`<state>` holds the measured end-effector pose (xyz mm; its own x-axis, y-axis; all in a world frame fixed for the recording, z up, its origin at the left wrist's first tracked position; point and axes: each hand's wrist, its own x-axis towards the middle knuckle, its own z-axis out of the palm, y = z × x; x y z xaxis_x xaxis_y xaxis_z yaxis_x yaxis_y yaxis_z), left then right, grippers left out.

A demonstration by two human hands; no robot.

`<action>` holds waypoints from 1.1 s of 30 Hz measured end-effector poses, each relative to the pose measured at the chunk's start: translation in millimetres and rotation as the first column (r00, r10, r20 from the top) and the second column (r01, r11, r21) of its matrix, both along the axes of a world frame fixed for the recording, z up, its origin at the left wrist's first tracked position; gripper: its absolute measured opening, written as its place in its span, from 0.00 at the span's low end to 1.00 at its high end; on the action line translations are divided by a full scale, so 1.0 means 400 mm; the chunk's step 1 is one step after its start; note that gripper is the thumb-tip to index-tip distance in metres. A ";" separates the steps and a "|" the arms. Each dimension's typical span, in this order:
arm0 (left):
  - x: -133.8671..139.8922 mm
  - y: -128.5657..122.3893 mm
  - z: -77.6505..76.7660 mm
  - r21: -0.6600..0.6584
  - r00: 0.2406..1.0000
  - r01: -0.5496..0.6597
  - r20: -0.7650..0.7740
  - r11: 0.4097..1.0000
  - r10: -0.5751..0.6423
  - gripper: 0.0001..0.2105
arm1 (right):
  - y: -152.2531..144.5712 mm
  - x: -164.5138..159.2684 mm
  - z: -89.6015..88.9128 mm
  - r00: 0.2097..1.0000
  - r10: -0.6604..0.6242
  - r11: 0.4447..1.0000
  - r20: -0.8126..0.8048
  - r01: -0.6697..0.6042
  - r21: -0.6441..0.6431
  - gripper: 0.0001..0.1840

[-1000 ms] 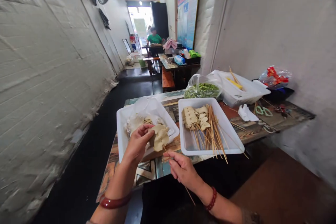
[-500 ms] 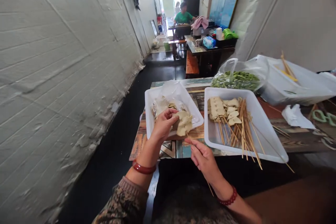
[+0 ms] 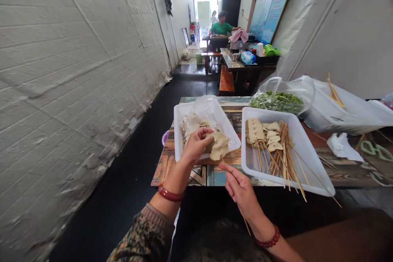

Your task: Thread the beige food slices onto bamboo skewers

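The left hand (image 3: pixel 197 146) pinches a pale slice (image 3: pixel 220 147) between thumb and fingers, over the near side of a tray (image 3: pixel 236 143) with a clear bag (image 3: pixel 206 107) in it. Lower and to its right, the right hand (image 3: pixel 241 186) grips a skewer (image 3: pixel 246 226) that meets the slice's lower edge. Right of that hand, a second tray (image 3: pixel 316 176) holds loaded skewers (image 3: pixel 254 131); beyond lie bagged greens (image 3: pixel 278 101), all on the counter (image 3: pixel 167 163).

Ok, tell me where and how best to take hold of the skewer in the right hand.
The skewer is probably best pinched along its bare lower length, from the near right, where the right hand has it. Pale slices cover its upper end, and it is thin and slants down toward the wearer.
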<state>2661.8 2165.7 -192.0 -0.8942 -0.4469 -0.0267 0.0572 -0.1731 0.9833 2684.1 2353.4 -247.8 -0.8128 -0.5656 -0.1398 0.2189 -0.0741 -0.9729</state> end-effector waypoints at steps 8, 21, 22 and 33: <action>0.001 0.000 -0.001 0.013 0.999 0.029 -0.028 0.999 -0.029 0.15 | 0.010 -0.002 0.004 0.999 0.007 1.000 -0.038 -0.006 0.008 0.32; 0.013 0.000 0.005 -0.017 1.000 0.019 -0.024 1.000 -0.019 0.13 | 0.009 0.012 -0.002 0.999 -0.015 1.000 -0.034 0.014 -0.020 0.32; 0.014 0.000 0.005 -0.021 0.999 0.018 -0.027 1.000 -0.018 0.13 | 0.009 0.012 -0.001 1.000 -0.017 1.000 -0.027 0.017 -0.022 0.32; 0.015 -0.003 0.001 -0.019 0.999 0.037 -0.037 0.999 -0.038 0.13 | 0.013 0.013 -0.007 0.998 -0.013 1.000 -0.059 0.012 -0.019 0.31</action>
